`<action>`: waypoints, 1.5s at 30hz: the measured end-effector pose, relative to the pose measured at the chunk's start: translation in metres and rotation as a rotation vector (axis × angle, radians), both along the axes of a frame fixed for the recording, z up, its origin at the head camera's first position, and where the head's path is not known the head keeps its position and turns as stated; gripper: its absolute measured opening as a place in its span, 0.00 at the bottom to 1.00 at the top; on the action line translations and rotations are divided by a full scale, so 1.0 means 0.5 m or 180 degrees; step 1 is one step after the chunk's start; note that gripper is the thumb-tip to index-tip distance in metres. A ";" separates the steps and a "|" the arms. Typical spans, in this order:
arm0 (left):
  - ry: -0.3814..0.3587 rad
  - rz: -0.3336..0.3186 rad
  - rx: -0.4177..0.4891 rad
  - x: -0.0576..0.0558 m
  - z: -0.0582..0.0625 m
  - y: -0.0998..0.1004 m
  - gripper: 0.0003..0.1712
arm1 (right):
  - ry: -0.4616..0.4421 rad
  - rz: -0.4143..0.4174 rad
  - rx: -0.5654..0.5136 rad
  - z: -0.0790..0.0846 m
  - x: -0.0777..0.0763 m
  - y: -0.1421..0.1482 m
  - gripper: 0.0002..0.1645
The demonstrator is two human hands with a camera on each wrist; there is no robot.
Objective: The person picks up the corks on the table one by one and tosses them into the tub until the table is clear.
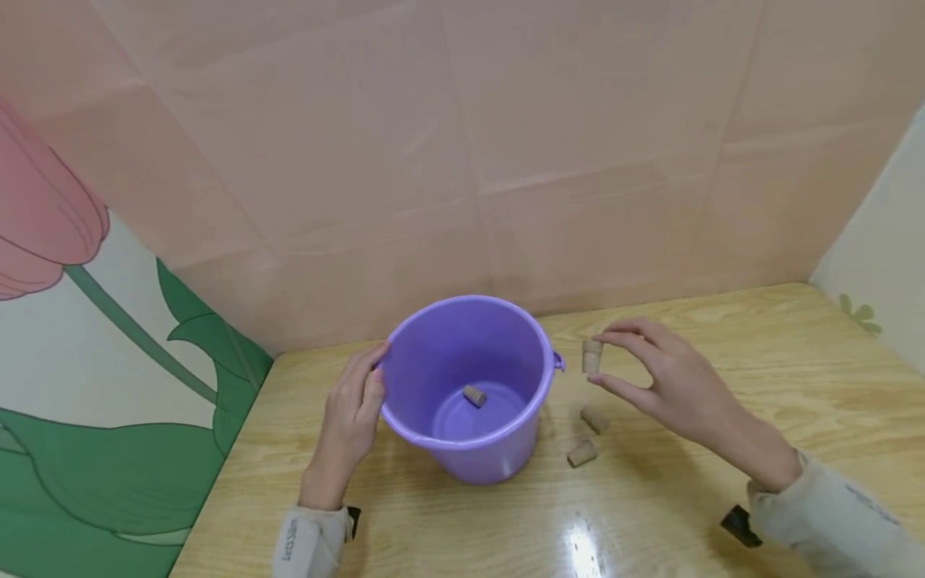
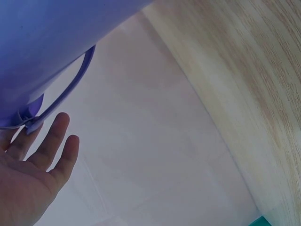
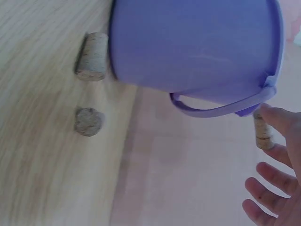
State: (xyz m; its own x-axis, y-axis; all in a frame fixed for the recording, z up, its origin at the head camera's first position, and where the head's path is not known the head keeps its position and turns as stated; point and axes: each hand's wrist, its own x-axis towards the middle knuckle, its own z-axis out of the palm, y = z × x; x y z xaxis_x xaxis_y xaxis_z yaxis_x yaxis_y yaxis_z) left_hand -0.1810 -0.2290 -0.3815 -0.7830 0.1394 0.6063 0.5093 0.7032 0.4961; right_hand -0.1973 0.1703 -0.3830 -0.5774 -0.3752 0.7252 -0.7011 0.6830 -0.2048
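Observation:
My left hand [image 1: 350, 405] rests at the left rim of a purple bucket [image 1: 499, 464]. Its fingers look fairly straight in the left wrist view, with fingertips close by the handle's hinge and the two outer fingers free in the air. Between thumb and index finger, my right hand [image 1: 668, 381] pinches a tan cork [image 1: 592, 358], held upright right of the bucket. In the right wrist view this cork [image 3: 263, 132] overlaps the bucket's rim area, while the other fingers are spread. One cork [image 1: 474, 396] lies on the bucket's floor.
Two more corks, a nearer one [image 1: 581, 453] and a farther one [image 1: 595, 419], lie on the wooden table [image 1: 723, 337] beside the bucket's right side. The bucket's handle [image 3: 221, 110] hangs down behind it. A pink sheet [image 1: 361, 201] covers the back wall.

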 end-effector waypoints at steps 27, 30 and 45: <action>0.0076 0.0004 -0.0016 -0.003 -0.008 -0.004 0.22 | 0.0264 0.0528 -0.0420 0.038 0.013 -0.091 0.32; 0.0073 0.0005 -0.0028 -0.003 -0.007 -0.005 0.22 | 0.0339 0.0617 -0.0437 0.039 0.011 -0.106 0.33; 0.0068 -0.0007 0.0010 -0.003 -0.009 -0.004 0.23 | -0.0226 0.0695 -0.0438 0.028 0.020 -0.128 0.27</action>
State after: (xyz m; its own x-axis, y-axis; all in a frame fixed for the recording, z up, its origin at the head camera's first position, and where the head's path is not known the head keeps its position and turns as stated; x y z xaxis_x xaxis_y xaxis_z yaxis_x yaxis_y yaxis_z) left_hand -0.1827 -0.2308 -0.3859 -0.7696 0.1390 0.6232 0.5212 0.7005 0.4874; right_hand -0.1874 0.1065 -0.3691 -0.5447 -0.3971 0.7387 -0.8094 0.4794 -0.3392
